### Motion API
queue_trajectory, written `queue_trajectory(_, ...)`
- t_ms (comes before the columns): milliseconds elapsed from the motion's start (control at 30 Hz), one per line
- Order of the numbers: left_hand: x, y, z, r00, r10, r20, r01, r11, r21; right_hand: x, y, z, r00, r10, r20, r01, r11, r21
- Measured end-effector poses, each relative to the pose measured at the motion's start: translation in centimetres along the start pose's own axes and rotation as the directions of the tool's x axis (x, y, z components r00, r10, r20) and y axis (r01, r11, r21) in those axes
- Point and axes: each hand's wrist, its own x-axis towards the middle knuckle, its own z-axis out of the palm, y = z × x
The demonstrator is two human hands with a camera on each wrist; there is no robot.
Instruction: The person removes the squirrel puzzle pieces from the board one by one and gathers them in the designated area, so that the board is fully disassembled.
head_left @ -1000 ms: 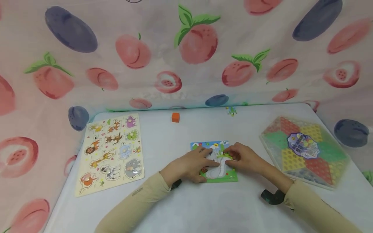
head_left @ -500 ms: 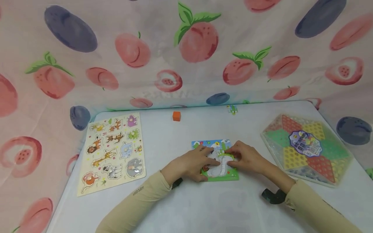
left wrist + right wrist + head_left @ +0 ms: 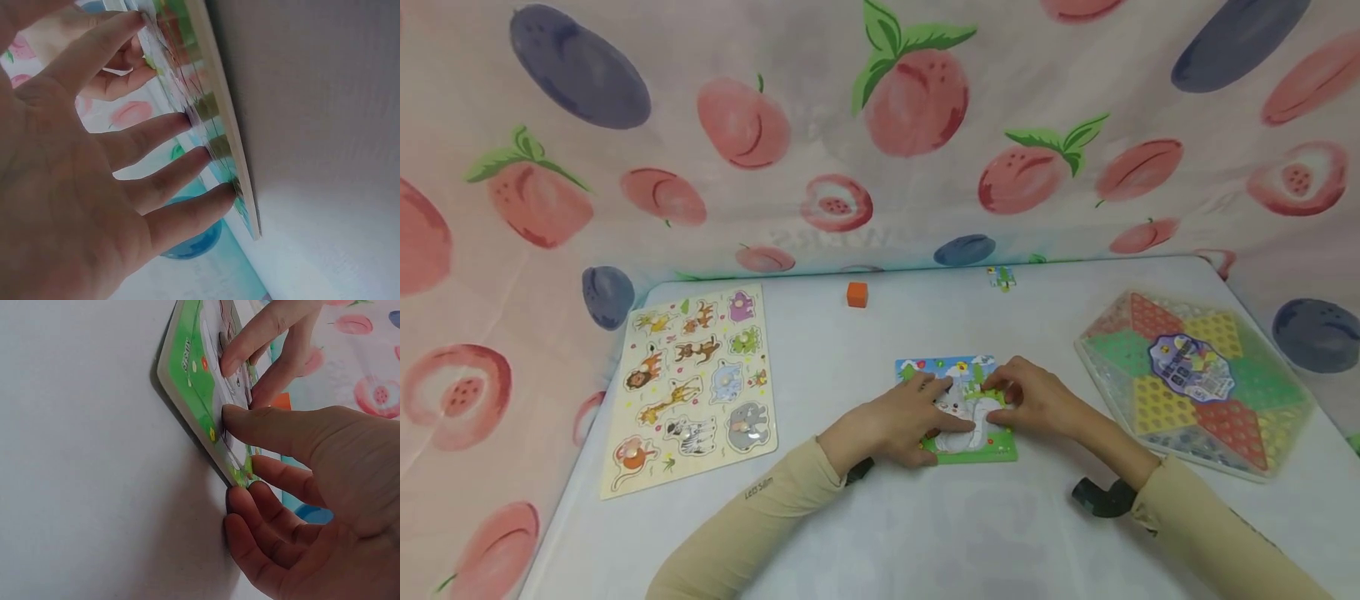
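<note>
A small jigsaw puzzle (image 3: 973,456), showing a grey-white animal on green grass under blue sky, lies in the middle of the table. My left hand (image 3: 904,423) spreads over its left side, with nearly straight fingertips (image 3: 181,122) pressing on the picture. At the right edge, my right hand (image 3: 1039,402) pinches a puzzle piece (image 3: 236,449) with white and green on it between thumb and index finger. The other right-hand fingers (image 3: 250,540) curl beside the board's edge. Part of the picture is hidden under the left fingers.
A loose puzzle piece (image 3: 1002,278) and an orange cube (image 3: 857,295) lie at the back. To the left is a wooden animal puzzle board (image 3: 703,446); to the right, a hexagonal game box (image 3: 1251,379) with coloured triangles. A patterned fruit cloth (image 3: 820,117) hangs behind.
The head view has shifted slightly. Both hands stay on the jigsaw puzzle, with only small movements of the fingers.
</note>
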Motion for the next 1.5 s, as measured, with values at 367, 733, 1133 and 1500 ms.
queue_trajectory(367, -0.1, 0.2, 0.1, 1.0, -0.027, 0.007, 0.027, 1.0, 0.005, -0.1, 0.0, 0.3, 0.998, -0.05, -0.028, 0.05, 0.999, 0.006)
queue_trajectory(733, 0.0, 0.3, 0.2, 0.999, -0.037, 0.01, 0.037, 0.999, 0.006, 0.4, -0.1, -0.3, 1.0, -0.023, 0.016, 0.02, 0.987, 0.159)
queue_trajectory(1133, 0.0, 0.5, -0.1, 0.999, -0.048, 0.015, 0.048, 0.999, -0.011, 0.3, 0.7, -0.6, 0.997, -0.077, 0.008, 0.071, 0.946, 0.317)
queue_trajectory(1500, 0.1, 0.7, 0.2, 0.996, -0.09, 0.027, 0.091, 0.994, -0.067, 0.6, 1.4, -1.0, 0.987, -0.1, -0.126, 0.139, 0.923, 0.358)
